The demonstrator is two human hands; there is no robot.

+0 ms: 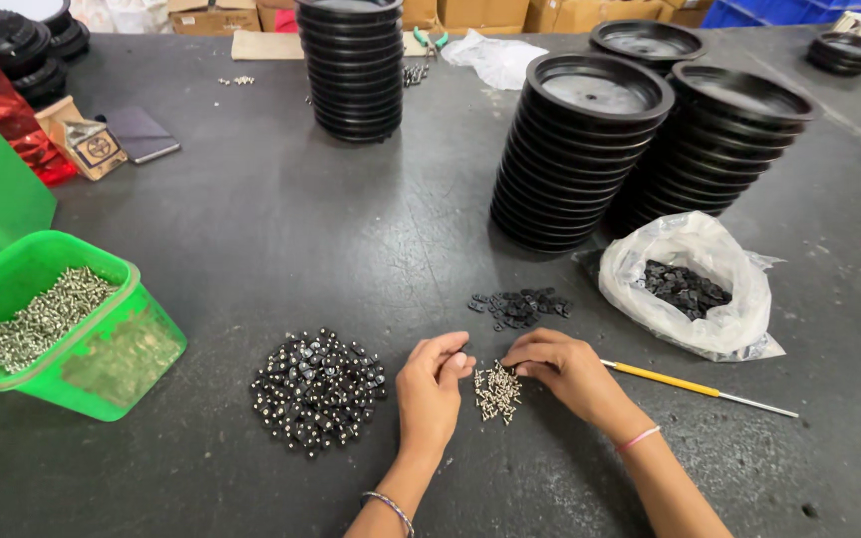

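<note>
My left hand (430, 384) rests on the dark table with its fingers curled together near a small heap of silver screws (496, 391); whether a small part sits between the fingertips I cannot tell. My right hand (565, 369) has its fingertips pinched at the top of the same screw heap. A pile of black parts with screws in them (317, 391) lies left of my left hand. A smaller scatter of plain black parts (518, 307) lies just beyond my hands.
A green bin (112, 354) of screws stands at the left. A yellow-handled screwdriver (695, 387) lies right of my right hand. A white plastic bag (695, 289) holds black parts. Tall stacks of black round trays (575, 149) (356, 65) (724, 139) stand behind.
</note>
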